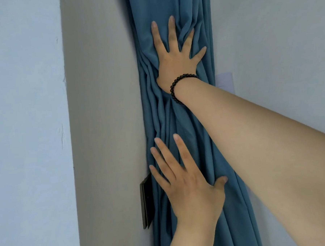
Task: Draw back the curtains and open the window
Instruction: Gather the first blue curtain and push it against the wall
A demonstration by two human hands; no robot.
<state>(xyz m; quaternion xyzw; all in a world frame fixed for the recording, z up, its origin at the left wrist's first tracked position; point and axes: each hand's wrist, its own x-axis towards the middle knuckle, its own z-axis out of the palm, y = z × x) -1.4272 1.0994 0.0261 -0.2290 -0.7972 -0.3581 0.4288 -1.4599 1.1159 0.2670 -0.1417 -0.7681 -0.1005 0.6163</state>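
Note:
A teal curtain (178, 122) hangs gathered into a narrow bundle of folds against the grey wall. My right hand (175, 60), with a dark bead bracelet on its wrist, presses flat on the upper part of the bundle with fingers spread; its thumb is hidden in the folds. Lower down, my left hand (189, 187) lies flat on the curtain, fingers straight and pointing up-left, thumb pushed into a fold. My right forearm crosses the frame from the lower right. No window shows in this view.
A grey wall strip (101, 126) runs left of the curtain, with a lighter bluish wall (26, 130) beyond it. A dark wall plate (147, 202) sticks out just left of the curtain's edge. A pale patch (225, 80) shows at the curtain's right edge.

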